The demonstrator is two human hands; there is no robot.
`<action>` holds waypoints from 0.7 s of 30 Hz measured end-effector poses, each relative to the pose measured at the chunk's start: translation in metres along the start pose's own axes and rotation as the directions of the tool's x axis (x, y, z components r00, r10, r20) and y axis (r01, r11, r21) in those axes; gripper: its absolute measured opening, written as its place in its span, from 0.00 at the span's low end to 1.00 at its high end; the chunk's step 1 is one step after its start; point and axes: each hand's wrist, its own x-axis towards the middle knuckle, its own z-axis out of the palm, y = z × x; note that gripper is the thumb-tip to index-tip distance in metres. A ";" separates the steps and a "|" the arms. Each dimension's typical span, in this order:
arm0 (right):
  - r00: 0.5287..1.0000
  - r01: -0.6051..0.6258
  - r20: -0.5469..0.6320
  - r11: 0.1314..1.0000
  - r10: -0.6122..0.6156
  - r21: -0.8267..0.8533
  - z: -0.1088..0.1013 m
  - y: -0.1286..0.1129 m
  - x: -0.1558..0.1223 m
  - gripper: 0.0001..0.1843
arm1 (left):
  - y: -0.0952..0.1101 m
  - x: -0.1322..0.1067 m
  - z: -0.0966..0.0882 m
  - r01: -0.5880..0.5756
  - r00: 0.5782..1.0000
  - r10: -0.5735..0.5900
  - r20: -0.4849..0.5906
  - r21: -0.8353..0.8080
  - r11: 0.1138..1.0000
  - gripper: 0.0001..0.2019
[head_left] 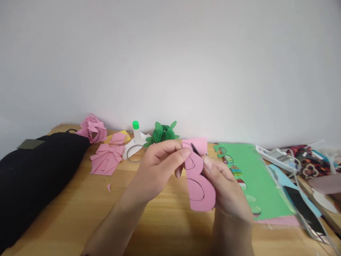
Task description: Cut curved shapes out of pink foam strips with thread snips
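Note:
Between my hands is a folded-looking piece of pink paper [200,190] with wavy cut edges and curved black lines drawn on it. My left hand [163,165] pinches its upper left side between thumb and fingers. At the right edge, my right hand [225,181] is closed around scissors, whose dark blades [196,150] show at the top of the paper. The scissors' handles are hidden by the hand and the paper. Behind the blades, more pink paper [201,144] is visible. Past my left hand stands a green paper ornament [164,133] with pleats and leaf shapes.
Left lie a black cloth item [39,170], pink folded papers [106,160], a crumpled pink paper piece [92,128], a glue stick [136,131] and a tape ring [135,153]. Right are green sheets [255,177], a power strip [277,158] and a phone [305,211]. A wall stands behind.

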 end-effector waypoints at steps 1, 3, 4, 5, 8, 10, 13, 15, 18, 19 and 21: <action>1.000 -0.001 0.019 1.000 0.001 0.006 0.001 0.000 0.000 0.23 | 0.000 0.000 0.000 -0.006 1.000 0.007 -0.021 0.025 1.000 0.15; 0.999 -0.001 0.053 1.000 -0.001 0.025 0.002 0.000 0.000 0.24 | 0.000 0.000 0.000 -0.015 0.999 0.017 -0.030 0.055 0.998 0.16; 0.998 -0.007 0.065 0.999 0.004 0.037 0.002 0.000 0.000 0.24 | 0.000 -0.001 0.000 -0.019 0.999 0.021 -0.026 0.068 0.998 0.16; 0.997 -0.019 0.070 0.998 0.015 0.051 0.001 0.000 0.000 0.24 | 0.001 -0.001 0.000 -0.023 0.999 0.025 -0.020 0.084 0.996 0.16; 0.996 -0.057 0.073 0.993 0.049 0.104 -0.001 0.002 -0.001 0.21 | 0.004 -0.001 -0.002 -0.043 0.999 0.045 -0.010 0.149 0.988 0.15; 0.994 -0.062 0.100 0.991 0.050 0.121 -0.003 0.003 -0.001 0.21 | 0.006 0.000 -0.004 -0.054 0.998 0.056 -0.003 0.194 0.979 0.15; 0.986 -0.052 0.164 0.992 0.033 0.117 -0.007 0.003 0.002 0.22 | 0.007 0.001 -0.006 -0.050 0.999 0.046 0.019 0.240 0.970 0.16; 0.982 -0.053 0.187 0.993 0.032 0.108 -0.009 0.002 0.003 0.23 | 0.007 0.001 -0.008 -0.043 0.999 0.035 0.037 0.258 0.965 0.16; 0.980 -0.058 0.195 0.995 0.041 0.078 -0.011 0.000 0.004 0.24 | 0.007 0.002 -0.009 -0.037 0.998 0.023 0.052 0.292 0.956 0.17; 0.979 -0.056 0.198 0.996 0.042 0.068 -0.011 0.000 0.004 0.24 | 0.007 0.002 -0.009 -0.034 0.999 0.020 0.050 0.303 0.952 0.17; 0.979 -0.049 0.199 0.997 0.037 0.058 -0.011 -0.001 0.004 0.24 | 0.007 0.003 -0.009 -0.025 0.999 0.013 0.040 0.318 0.948 0.17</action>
